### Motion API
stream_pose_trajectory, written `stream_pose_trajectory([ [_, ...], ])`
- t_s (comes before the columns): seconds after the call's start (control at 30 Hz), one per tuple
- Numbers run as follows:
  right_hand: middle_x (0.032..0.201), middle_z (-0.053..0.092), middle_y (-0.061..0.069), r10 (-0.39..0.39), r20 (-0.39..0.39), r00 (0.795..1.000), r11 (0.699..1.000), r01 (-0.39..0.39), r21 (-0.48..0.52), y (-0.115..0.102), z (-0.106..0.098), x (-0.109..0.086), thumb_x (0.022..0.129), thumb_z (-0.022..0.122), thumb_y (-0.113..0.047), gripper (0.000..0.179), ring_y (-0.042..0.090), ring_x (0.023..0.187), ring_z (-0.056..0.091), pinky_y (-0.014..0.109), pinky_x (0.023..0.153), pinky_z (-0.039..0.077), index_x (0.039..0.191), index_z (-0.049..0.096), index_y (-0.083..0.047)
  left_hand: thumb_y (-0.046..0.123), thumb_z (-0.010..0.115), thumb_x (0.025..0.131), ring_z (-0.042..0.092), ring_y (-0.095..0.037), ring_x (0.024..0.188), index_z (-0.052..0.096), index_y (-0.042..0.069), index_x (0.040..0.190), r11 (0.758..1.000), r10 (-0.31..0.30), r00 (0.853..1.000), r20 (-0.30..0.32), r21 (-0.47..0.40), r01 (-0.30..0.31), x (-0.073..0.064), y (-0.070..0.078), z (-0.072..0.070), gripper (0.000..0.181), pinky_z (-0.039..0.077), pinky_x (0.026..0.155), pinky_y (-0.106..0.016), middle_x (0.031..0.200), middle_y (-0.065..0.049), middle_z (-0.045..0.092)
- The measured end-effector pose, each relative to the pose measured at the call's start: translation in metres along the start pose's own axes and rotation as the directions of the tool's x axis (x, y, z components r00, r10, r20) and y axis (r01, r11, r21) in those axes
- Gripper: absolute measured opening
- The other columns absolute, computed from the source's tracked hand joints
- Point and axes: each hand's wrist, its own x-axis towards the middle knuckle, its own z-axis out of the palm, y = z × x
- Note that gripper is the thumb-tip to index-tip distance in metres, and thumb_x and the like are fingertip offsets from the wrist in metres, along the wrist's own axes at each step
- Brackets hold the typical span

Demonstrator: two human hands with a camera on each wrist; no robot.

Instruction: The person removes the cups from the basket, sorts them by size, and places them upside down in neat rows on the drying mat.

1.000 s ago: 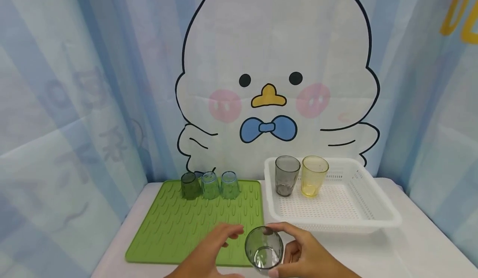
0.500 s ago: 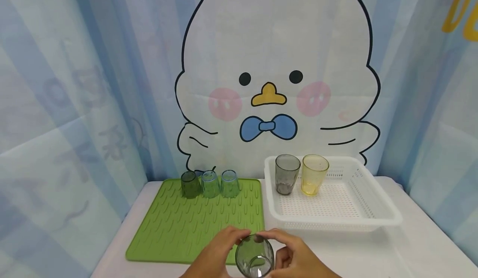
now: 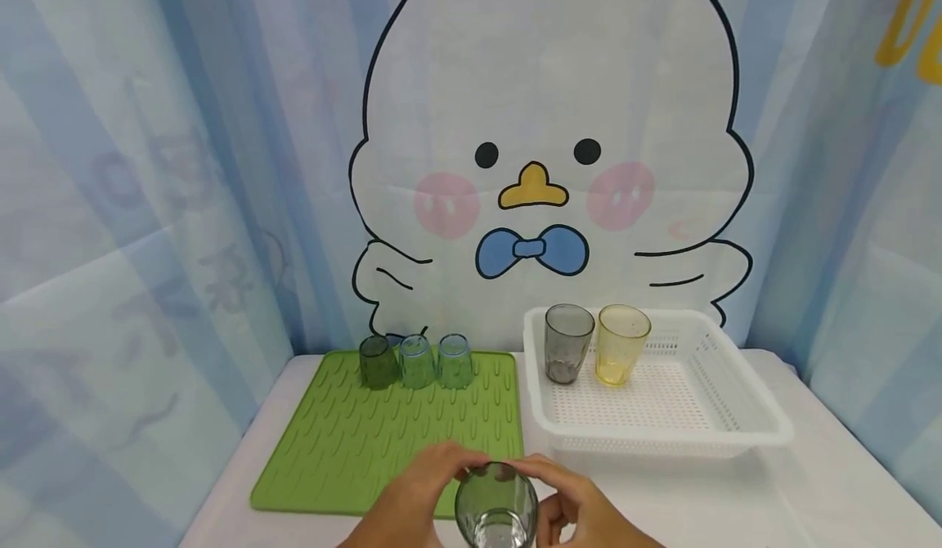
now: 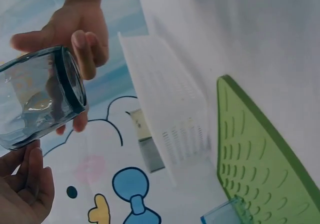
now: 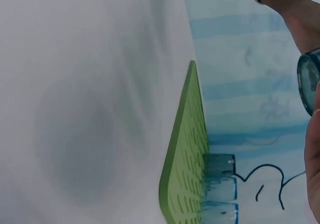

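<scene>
A clear greyish drinking glass [image 3: 496, 499] is held between both hands low in the head view, its round end towards the camera. My left hand [image 3: 415, 491] grips it from the left, fingertips at the far edge. From the other side my right hand [image 3: 581, 503] pinches it, index finger along the same edge and lower fingers curled. In the left wrist view, the glass [image 4: 42, 96] lies slanted between the right hand [image 4: 82, 36] above and the left hand [image 4: 27, 189] below. Only part of the glass [image 5: 308, 78] shows in the right wrist view.
Several things stand behind the hands. A green ribbed mat [image 3: 383, 458] bears a dark glass [image 3: 379, 364] and two bluish glasses [image 3: 455, 364] at its back edge. Right of it, a white basket [image 3: 662, 442] holds a grey glass [image 3: 568, 339] and a yellow glass [image 3: 621, 343].
My left hand has come in from the left and now touches the glass. The glass and right hand have shifted slightly left and nearer; glasses on mat and in basket are unmoved.
</scene>
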Motion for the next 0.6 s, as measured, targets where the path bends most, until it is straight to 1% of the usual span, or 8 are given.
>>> stream_pose_trajectory([
  [0.07, 0.119, 0.058, -0.002, 0.051, -0.001, 0.999, 0.995, -0.051, 0.084, 0.003, 0.002, 0.0, 0.084, 0.062, 0.007, 0.071, 0.007, 0.07, 0.063, 0.028, 0.065, 0.055, 0.146, 0.034, -0.014, 0.047, 0.082, 0.068, 0.051, -0.006, 0.098, 0.049, 0.02, 0.13, 0.999, 0.031, 0.999, -0.015, 0.007, -0.031, 0.001, 0.005, -0.005, 0.075, 0.05, 0.081, -0.027, 0.113, 0.007, 0.053],
  [0.13, 0.114, 0.062, 0.002, 0.069, -0.003, 0.998, 0.99, -0.068, 0.12, 0.007, 0.006, 0.001, 0.084, 0.063, 0.006, 0.07, 0.005, 0.074, 0.065, 0.029, 0.066, 0.056, 0.145, 0.035, -0.012, 0.046, 0.083, 0.068, 0.05, -0.006, 0.099, 0.048, 0.021, 0.131, 0.998, 0.067, 0.997, -0.034, 0.019, -0.066, 0.002, 0.009, -0.008, 0.077, 0.05, 0.08, -0.027, 0.114, 0.007, 0.052],
  [0.17, 0.11, 0.064, 0.005, 0.07, -0.007, 0.998, 0.99, -0.068, 0.121, 0.009, 0.008, 0.002, 0.084, 0.063, 0.006, 0.069, 0.006, 0.075, 0.065, 0.03, 0.066, 0.056, 0.144, 0.035, -0.01, 0.046, 0.083, 0.068, 0.05, -0.006, 0.099, 0.048, 0.02, 0.132, 0.995, 0.091, 0.995, -0.047, 0.036, -0.089, 0.002, 0.011, -0.009, 0.077, 0.05, 0.08, -0.027, 0.114, 0.007, 0.052],
  [0.27, 0.119, 0.061, 0.009, 0.045, -0.022, 0.999, 0.998, -0.043, 0.045, 0.014, 0.013, 0.005, 0.083, 0.061, 0.007, 0.062, 0.008, 0.082, 0.065, 0.034, 0.065, 0.056, 0.14, 0.038, -0.001, 0.046, 0.083, 0.067, 0.05, -0.007, 0.099, 0.047, 0.018, 0.132, 0.988, 0.149, 0.986, -0.078, 0.058, -0.144, 0.002, 0.015, -0.011, 0.08, 0.05, 0.08, -0.026, 0.115, 0.005, 0.052],
  [0.37, 0.118, 0.062, 0.007, 0.078, -0.056, 0.995, 0.997, -0.078, -0.004, 0.015, 0.018, 0.008, 0.083, 0.061, 0.004, 0.055, 0.01, 0.089, 0.064, 0.036, 0.066, 0.056, 0.136, 0.043, 0.0, 0.046, 0.083, 0.066, 0.05, -0.007, 0.1, 0.047, 0.018, 0.132, 0.99, 0.14, 0.986, -0.094, 0.041, -0.137, 0.002, 0.017, -0.012, 0.081, 0.05, 0.081, -0.026, 0.116, 0.005, 0.051],
  [0.47, 0.116, 0.063, 0.005, 0.132, -0.083, 0.988, 0.991, -0.131, 0.02, 0.012, 0.021, 0.01, 0.084, 0.062, 0.002, 0.053, 0.01, 0.088, 0.064, 0.034, 0.068, 0.056, 0.135, 0.046, -0.004, 0.047, 0.083, 0.066, 0.049, -0.008, 0.102, 0.047, 0.017, 0.133, 0.992, 0.126, 0.987, -0.103, 0.022, -0.124, 0.001, 0.015, -0.011, 0.081, 0.05, 0.081, -0.026, 0.118, 0.005, 0.051],
  [0.5, 0.116, 0.063, 0.005, 0.134, -0.086, 0.987, 0.991, -0.132, 0.032, 0.012, 0.022, 0.011, 0.084, 0.061, 0.002, 0.053, 0.01, 0.087, 0.064, 0.034, 0.069, 0.056, 0.135, 0.046, -0.004, 0.047, 0.083, 0.066, 0.049, -0.008, 0.102, 0.047, 0.018, 0.133, 0.995, 0.102, 0.989, -0.106, 0.009, -0.102, 0.0, 0.015, -0.011, 0.08, 0.05, 0.082, -0.026, 0.118, 0.006, 0.051],
  [0.6, 0.112, 0.064, 0.008, 0.1, -0.085, 0.991, 0.993, -0.094, 0.078, 0.01, 0.02, 0.01, 0.085, 0.061, 0.005, 0.053, 0.011, 0.081, 0.067, 0.034, 0.067, 0.056, 0.135, 0.045, -0.001, 0.046, 0.081, 0.07, 0.05, -0.008, 0.102, 0.046, 0.019, 0.134, 0.996, 0.084, 0.989, -0.12, 0.004, -0.084, -0.002, 0.013, -0.011, 0.077, 0.05, 0.08, -0.027, 0.119, 0.005, 0.051],
])
